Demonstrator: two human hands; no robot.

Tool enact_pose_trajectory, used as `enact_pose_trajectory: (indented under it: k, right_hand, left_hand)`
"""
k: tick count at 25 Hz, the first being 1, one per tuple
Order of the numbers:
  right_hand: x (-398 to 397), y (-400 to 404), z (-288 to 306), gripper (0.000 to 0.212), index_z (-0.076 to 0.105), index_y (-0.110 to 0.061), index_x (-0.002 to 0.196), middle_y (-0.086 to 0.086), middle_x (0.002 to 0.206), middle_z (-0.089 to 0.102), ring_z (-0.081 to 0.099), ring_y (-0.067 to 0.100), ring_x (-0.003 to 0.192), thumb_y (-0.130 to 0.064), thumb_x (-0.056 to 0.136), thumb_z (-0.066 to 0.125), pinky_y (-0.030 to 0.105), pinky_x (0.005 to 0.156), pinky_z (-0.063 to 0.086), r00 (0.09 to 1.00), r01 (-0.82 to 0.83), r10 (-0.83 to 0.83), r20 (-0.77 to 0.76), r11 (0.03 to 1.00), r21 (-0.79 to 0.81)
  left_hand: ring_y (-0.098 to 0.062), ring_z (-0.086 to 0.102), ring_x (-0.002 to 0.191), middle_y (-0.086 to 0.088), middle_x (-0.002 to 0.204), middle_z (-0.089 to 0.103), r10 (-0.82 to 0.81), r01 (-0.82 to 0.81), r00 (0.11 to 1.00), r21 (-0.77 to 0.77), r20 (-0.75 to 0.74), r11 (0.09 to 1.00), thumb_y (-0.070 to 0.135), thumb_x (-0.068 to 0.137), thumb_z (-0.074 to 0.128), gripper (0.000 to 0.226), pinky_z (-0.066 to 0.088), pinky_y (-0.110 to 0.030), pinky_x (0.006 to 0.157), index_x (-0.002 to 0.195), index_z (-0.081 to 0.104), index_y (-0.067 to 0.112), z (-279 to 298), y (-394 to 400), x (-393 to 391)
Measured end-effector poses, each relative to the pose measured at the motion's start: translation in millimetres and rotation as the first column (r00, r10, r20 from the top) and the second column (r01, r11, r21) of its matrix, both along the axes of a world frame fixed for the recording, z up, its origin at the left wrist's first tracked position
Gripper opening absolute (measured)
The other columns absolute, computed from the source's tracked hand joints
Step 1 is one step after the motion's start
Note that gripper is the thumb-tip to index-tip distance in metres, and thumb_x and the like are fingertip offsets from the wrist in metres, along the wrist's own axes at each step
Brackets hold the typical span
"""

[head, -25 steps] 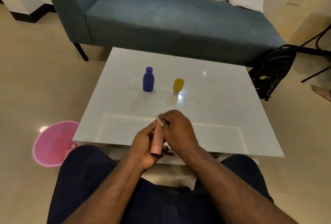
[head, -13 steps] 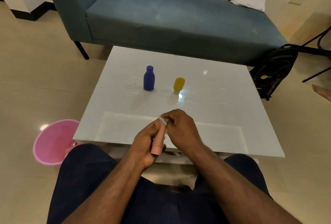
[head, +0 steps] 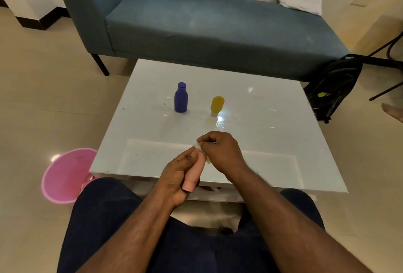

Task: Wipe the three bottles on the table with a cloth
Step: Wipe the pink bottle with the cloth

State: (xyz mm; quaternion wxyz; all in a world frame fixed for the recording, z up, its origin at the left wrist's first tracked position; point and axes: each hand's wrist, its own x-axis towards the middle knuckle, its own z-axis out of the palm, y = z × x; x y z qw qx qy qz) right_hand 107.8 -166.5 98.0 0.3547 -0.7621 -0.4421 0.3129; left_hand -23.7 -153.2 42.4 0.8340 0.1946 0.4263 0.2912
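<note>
My left hand (head: pixel 174 176) grips a pink bottle (head: pixel 194 174) over the near edge of the white table (head: pixel 272 141), cap end pointing down toward me. My right hand (head: pixel 222 150) pinches a small white cloth (head: pixel 199 146) against the bottle's upper end; most of the cloth is hidden under the fingers. A purple bottle (head: pixel 181 97) stands upright at mid-table. A yellow bottle (head: pixel 217 105) stands on its white cap just to the right of it.
A pink bin (head: pixel 65 174) sits on the floor left of the table. A blue sofa (head: pixel 207 21) runs behind the table. A black backpack (head: pixel 333 85) leans at the right, near a bare foot (head: pixel 392 111).
The bottle has tilted a little more away from me, and my right hand with the cloth has slid up toward its far end.
</note>
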Motion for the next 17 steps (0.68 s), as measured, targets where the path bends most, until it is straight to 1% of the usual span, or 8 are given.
enact_pose_trajectory:
  k: [2,3,6,8,11,13,15,17]
  right_hand:
    - [3,-5,0,0.015,0.074,-0.020,0.094,-0.008,0.094,0.070,0.063,0.012,0.090,-0.016,0.088,0.060,0.030,0.083,0.054,0.982,0.059,-0.061,-0.178,0.998,-0.017]
    - [4,-9,-1,0.014,0.074,-0.021,0.092,-0.009,0.092,0.070,0.064,0.011,0.087,-0.017,0.088,0.061,0.030,0.081,0.055,0.979,0.078,-0.078,-0.189,0.997,-0.005]
    - [7,-22,-5,0.013,0.073,-0.026,0.087,-0.014,0.086,0.068,0.063,0.006,0.082,-0.020,0.087,0.062,0.026,0.076,0.053,0.985,0.132,-0.128,-0.117,0.991,0.026]
    - [11,-24,-6,0.012,0.072,-0.026,0.086,-0.014,0.086,0.068,0.063,0.007,0.082,-0.021,0.087,0.062,0.026,0.076,0.053,0.981,0.174,-0.171,-0.094,0.984,0.023]
    - [14,-22,0,0.011,0.072,-0.024,0.092,-0.011,0.090,0.066,0.063,0.010,0.086,-0.021,0.089,0.062,0.024,0.077,0.052,0.986,0.155,-0.156,-0.064,0.988,-0.018]
    - [13,-22,5,0.012,0.072,-0.024,0.095,-0.011,0.096,0.065,0.060,0.007,0.089,-0.020,0.090,0.062,0.020,0.079,0.049,0.997,0.082,-0.082,-0.010,0.997,-0.004]
    - [14,-21,7,0.015,0.071,-0.026,0.095,-0.011,0.101,0.064,0.058,0.006,0.093,-0.017,0.090,0.060,0.018,0.082,0.046,1.000,0.010,-0.010,0.020,1.000,0.020]
    - [15,-19,7,0.017,0.072,-0.026,0.095,-0.011,0.103,0.066,0.059,0.006,0.096,-0.015,0.090,0.060,0.021,0.085,0.048,0.999,-0.011,0.012,-0.034,0.999,0.031]
  left_hand:
    - [-0.017,0.067,0.069,-0.010,0.100,0.072,0.019,-0.019,1.000,0.033,-0.021,0.999,0.028,0.073,0.075,0.055,0.053,-0.029,0.052,0.125,0.066,0.014,-1,1,0]
    - [-0.018,0.067,0.071,-0.011,0.104,0.071,0.029,-0.026,0.999,0.056,-0.043,0.998,0.029,0.073,0.076,0.053,0.053,-0.029,0.053,0.123,0.066,0.015,-1,1,1]
    - [-0.021,0.068,0.079,-0.013,0.109,0.070,-0.007,0.032,0.990,0.174,-0.143,0.984,0.031,0.079,0.075,0.037,0.055,-0.033,0.058,0.113,0.069,0.017,-1,-2,5]
    - [-0.021,0.071,0.089,-0.006,0.114,0.072,-0.072,0.132,0.975,0.284,-0.213,0.950,0.034,0.087,0.073,0.029,0.057,-0.033,0.063,0.114,0.070,0.024,2,-8,7]
    - [-0.015,0.071,0.091,0.008,0.117,0.069,-0.093,0.249,0.931,0.429,-0.352,0.868,0.040,0.087,0.074,0.034,0.056,-0.027,0.065,0.120,0.069,0.034,5,-14,7]
    - [-0.015,0.071,0.085,0.004,0.111,0.073,-0.065,0.214,0.940,0.429,-0.336,0.878,0.044,0.084,0.074,0.035,0.054,-0.028,0.064,0.116,0.073,0.031,8,-12,6]
    - [-0.020,0.070,0.080,-0.007,0.104,0.075,-0.059,0.161,0.962,0.376,-0.268,0.912,0.043,0.087,0.070,0.035,0.052,-0.029,0.059,0.114,0.075,0.022,10,-11,6]
    - [-0.023,0.071,0.076,-0.018,0.103,0.072,-0.049,0.096,0.984,0.281,-0.169,0.955,0.035,0.096,0.062,0.033,0.050,-0.027,0.053,0.117,0.069,0.010,11,-10,6]
